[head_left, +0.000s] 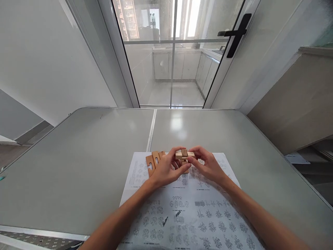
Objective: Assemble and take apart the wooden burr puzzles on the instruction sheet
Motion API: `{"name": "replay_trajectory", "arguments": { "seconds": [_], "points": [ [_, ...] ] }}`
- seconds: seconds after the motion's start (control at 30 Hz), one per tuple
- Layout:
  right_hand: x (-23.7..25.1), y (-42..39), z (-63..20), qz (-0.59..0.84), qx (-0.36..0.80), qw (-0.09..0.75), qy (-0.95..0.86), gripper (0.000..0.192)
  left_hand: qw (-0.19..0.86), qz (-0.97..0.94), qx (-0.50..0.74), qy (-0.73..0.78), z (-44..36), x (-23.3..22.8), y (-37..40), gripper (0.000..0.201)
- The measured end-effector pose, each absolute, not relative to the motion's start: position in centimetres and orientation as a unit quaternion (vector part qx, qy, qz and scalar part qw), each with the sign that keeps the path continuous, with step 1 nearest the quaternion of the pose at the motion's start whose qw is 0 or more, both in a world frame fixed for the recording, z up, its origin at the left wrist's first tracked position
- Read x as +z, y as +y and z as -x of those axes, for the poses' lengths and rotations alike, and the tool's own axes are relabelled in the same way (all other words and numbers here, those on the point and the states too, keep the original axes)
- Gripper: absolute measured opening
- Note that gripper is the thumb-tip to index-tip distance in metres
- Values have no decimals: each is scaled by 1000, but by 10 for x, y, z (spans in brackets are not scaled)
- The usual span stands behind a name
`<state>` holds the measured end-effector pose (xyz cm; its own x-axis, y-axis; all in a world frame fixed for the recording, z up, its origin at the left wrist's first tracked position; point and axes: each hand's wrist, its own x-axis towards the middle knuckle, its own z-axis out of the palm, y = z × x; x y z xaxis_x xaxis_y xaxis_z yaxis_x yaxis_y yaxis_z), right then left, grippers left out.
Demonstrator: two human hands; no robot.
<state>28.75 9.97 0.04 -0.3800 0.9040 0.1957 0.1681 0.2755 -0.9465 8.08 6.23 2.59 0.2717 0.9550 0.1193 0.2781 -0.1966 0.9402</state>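
Between my two hands is a small wooden burr puzzle point(184, 155), pieces of pale wood crossing one another, held above the printed sheet. My left hand point(170, 166) grips its left side with thumb and fingers. On the right side, the fingers and thumb of my right hand point(206, 164) close on the same puzzle. Several loose notched wooden pieces point(150, 161) lie side by side on the paper, just left of my left hand and partly hidden by it. Beneath my hands, the large instruction sheet point(179, 222) shows rows of line drawings and a few dark tick marks.
The grey table point(104, 156) has a metal seam point(151, 130) across it and rounded far corners. Behind its far edge stands a glass door point(173, 69) with a black handle point(236, 34). White walls flank the table, and a small teal object point(2, 178) sits at the left edge.
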Motion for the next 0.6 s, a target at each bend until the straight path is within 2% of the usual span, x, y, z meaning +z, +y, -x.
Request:
{"name": "replay_trajectory", "arguments": {
  "seconds": [0.2, 0.37, 0.6],
  "points": [
    [4, 100, -286, 361, 522, 398, -662, 36, 410, -685, 382, 465, -81, 25, 60, 52],
    [4, 97, -285, 341, 585, 390, -625, 37, 379, -690, 394, 474, -82, 22, 61, 37],
    [12, 96, -284, 343, 606, 371, -614, 44, 370, -699, 404, 459, -81, 22, 60, 34]
  ]
}}
